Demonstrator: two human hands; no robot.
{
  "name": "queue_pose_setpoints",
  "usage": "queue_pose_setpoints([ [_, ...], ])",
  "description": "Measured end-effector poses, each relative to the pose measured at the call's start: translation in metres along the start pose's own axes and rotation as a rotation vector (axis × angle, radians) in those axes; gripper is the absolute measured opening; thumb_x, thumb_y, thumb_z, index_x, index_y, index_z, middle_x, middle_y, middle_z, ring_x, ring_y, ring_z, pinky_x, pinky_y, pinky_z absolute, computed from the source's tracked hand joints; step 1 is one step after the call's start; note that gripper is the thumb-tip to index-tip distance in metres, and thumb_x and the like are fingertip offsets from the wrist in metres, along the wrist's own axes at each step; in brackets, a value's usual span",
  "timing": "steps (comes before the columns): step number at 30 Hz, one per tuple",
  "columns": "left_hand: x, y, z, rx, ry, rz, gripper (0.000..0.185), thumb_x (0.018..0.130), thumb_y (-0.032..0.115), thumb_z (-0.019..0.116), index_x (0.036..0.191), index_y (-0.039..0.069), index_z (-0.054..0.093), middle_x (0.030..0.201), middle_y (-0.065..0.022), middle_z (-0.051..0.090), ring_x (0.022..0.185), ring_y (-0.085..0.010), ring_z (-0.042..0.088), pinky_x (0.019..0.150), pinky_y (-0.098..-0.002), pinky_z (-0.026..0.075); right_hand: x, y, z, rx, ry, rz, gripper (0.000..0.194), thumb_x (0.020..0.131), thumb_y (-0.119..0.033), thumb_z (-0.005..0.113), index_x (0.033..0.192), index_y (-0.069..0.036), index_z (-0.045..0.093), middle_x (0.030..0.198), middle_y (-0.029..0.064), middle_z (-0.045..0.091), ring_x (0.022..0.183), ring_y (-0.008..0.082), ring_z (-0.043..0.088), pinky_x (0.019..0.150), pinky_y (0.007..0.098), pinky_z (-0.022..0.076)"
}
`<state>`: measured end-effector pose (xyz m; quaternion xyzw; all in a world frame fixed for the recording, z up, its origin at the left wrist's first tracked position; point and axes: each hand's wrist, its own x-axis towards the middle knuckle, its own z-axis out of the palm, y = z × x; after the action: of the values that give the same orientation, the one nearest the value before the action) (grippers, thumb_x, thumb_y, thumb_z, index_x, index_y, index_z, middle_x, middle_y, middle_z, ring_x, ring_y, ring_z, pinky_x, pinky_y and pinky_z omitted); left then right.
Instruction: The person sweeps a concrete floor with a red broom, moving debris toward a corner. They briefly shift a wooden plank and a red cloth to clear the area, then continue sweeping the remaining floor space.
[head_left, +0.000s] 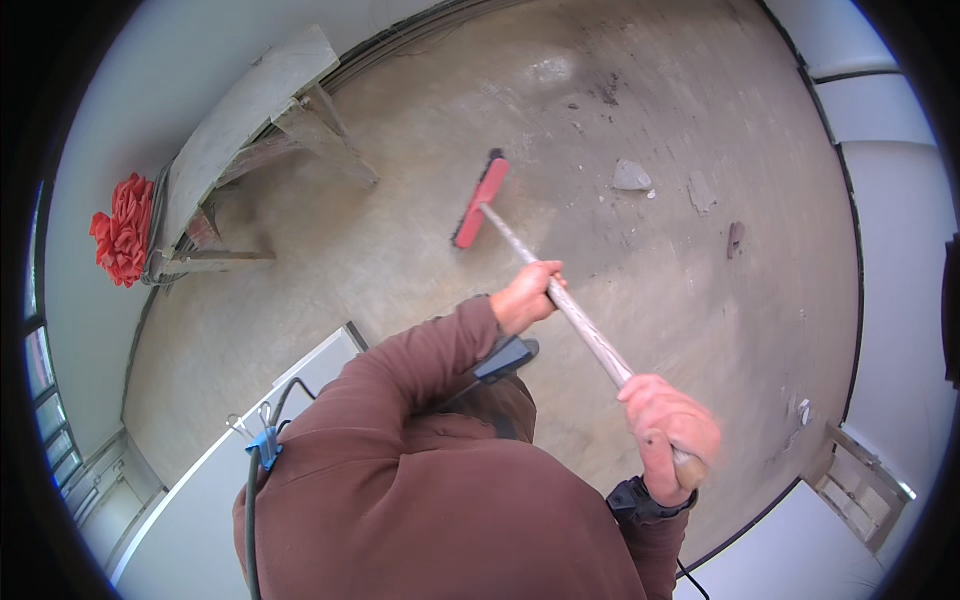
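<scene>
Both my hands grip the pale wooden handle (589, 326) of a push broom. My left hand (527, 295) wraps it partway down, while my right hand (666, 431) closes around it near its rounded top end. The red broom head (484, 202) lies against the concrete floor (420, 247) ahead of me, its dark bristles showing along the left side. To the right of the head are a pale lump of rubble (631, 175), a flat grey fragment (702, 193) and a brownish piece (736, 240) I cannot identify. Dark dirt (609, 88) marks the floor farther off.
A worn wooden bench (247, 112) stands along the left wall, its legs reaching onto the floor. A bundle of red sheeting (124, 232) and grey cable hang by its near end. A white panel (202, 517) is close on my left. Small debris (805, 412) lies near the right wall.
</scene>
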<state>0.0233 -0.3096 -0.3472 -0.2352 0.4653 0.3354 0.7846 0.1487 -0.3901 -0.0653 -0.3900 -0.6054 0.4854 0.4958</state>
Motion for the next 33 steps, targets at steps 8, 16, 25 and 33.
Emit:
queue_pose_setpoints([
  [8, -0.013, 0.124, -0.198, -0.027, 0.604, 0.130, 0.017, 0.093, 0.011, 0.046, 0.079, 0.010, 0.037, 0.054, 0.0002, 0.037, 0.043, -0.0153, 0.039, 0.045, -0.0342, 0.039, -0.007, 0.143, 0.097, 0.255, -0.244, 0.078, 0.011, 0.084, 0.006, 0.060, 0.073, 0.004, 0.057, 0.070, 0.0093, 0.058, 0.070, 0.0253, 0.059, 0.083, 0.0395, 0.0499],
  [16, 0.056, 0.042, -0.142, 0.042, 0.342, -0.102, 0.022, 0.090, 0.009, 0.047, 0.071, 0.011, 0.036, 0.052, -0.0002, 0.037, 0.042, -0.0170, 0.038, 0.044, -0.0332, 0.038, -0.017, 0.096, 0.050, -0.031, -0.156, 0.091, 0.015, 0.079, 0.007, 0.064, 0.068, 0.003, 0.055, 0.067, 0.0108, 0.055, 0.068, 0.0293, 0.058, 0.073, 0.0375, 0.0498],
  [25, 0.034, -0.039, 0.025, 0.017, -0.193, -0.377, 0.027, 0.090, 0.012, 0.051, 0.067, 0.010, 0.038, 0.051, -0.0010, 0.036, 0.043, -0.0172, 0.037, 0.046, -0.0326, 0.037, 0.004, 0.010, 0.031, -0.413, -0.196, -0.045, 0.027, 0.071, 0.008, 0.066, 0.058, -0.002, 0.044, 0.058, 0.0086, 0.046, 0.057, 0.0265, 0.052, 0.073, 0.0400, 0.0542],
  [33, 0.004, -0.028, -0.002, 0.105, -0.009, -0.112, 0.023, 0.091, 0.012, 0.054, 0.073, 0.010, 0.040, 0.058, -0.0025, 0.038, 0.049, -0.0182, 0.040, 0.053, -0.0364, 0.040, -0.050, -0.007, -0.019, -0.125, -0.074, -0.014, 0.020, 0.075, 0.006, 0.059, 0.060, 0.002, 0.047, 0.062, 0.0093, 0.051, 0.060, 0.0260, 0.052, 0.076, 0.0468, 0.0517],
])
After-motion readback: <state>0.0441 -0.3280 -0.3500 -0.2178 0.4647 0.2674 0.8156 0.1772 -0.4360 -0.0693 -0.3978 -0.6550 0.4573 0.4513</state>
